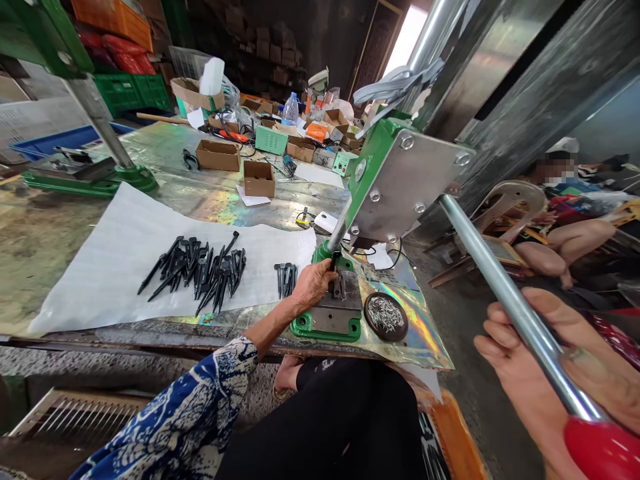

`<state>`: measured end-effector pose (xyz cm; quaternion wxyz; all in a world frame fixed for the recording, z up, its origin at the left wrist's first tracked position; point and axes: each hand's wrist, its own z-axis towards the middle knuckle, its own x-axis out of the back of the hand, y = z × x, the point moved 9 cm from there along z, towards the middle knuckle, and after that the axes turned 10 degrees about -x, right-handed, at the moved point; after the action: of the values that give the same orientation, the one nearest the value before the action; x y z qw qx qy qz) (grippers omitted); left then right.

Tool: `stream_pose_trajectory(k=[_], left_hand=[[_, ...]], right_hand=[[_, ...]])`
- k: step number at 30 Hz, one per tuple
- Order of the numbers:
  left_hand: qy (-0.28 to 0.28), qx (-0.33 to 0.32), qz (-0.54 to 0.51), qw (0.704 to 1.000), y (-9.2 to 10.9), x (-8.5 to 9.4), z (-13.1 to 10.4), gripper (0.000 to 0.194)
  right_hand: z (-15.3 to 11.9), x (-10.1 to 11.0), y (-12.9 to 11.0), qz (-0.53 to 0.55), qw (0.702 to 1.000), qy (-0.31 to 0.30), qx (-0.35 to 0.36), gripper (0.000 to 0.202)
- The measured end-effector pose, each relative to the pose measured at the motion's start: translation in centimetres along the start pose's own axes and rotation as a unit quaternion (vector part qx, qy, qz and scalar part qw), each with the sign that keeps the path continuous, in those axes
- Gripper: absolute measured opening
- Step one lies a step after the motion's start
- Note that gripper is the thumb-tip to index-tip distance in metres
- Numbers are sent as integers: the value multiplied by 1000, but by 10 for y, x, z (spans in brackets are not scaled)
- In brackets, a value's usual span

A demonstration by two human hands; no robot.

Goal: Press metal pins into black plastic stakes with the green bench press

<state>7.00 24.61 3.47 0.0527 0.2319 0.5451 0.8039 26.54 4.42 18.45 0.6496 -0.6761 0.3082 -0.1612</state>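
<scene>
My left hand (314, 283) pinches a small black part (335, 262) upright at the base (332, 317) of a green hand press (383, 180). My right hand (545, 360) is wrapped round the press's steel lever (500, 273), just above its red knob (603, 448). A round dark dish (386, 316) of small silvery pins lies right of the base. On a white sheet (110, 267) to the left is a loose pile of black pointed pieces (200, 270). A smaller row of black pieces (285, 279) lies beside my left wrist.
Another green press (90, 180) stands at the back left. Small cardboard boxes (218, 155), a green device (271, 139) and a bottle (291, 109) crowd the table's far side. An orange crate (457, 433) is below the front edge. A person (565, 233) sits at the right.
</scene>
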Motion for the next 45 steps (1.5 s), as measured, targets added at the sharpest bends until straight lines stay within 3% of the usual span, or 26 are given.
stream_pose_trajectory(k=[5, 10, 14, 16, 24, 33, 41, 45], left_hand=[[-50, -29, 126, 990, 8, -5, 5, 7], [-74, -40, 163, 983, 7, -10, 7, 7], [-79, -47, 168, 981, 6, -13, 6, 9], [-86, -49, 183, 978, 6, -15, 6, 11], [-140, -41, 274, 951, 3, -23, 5, 18], [-162, -54, 280, 945, 7, -25, 4, 22], [-175, -42, 275, 944, 7, -25, 2, 22], [-179, -45, 265, 946, 15, -30, 4, 23]], right_hand=[[-1, 5, 5, -13, 1000, -10, -25, 56], [-10, 21, 8, -95, 990, 69, -79, 61], [-19, -1, 20, -150, 978, -24, -142, 63], [-23, -11, 24, -166, 976, -55, -131, 60], [-21, -20, 52, -292, 950, -46, -100, 51], [-6, -34, 70, -283, 957, -22, -58, 55], [3, -32, 80, -305, 952, -14, -20, 49], [5, -19, 81, -338, 941, 16, -24, 48]])
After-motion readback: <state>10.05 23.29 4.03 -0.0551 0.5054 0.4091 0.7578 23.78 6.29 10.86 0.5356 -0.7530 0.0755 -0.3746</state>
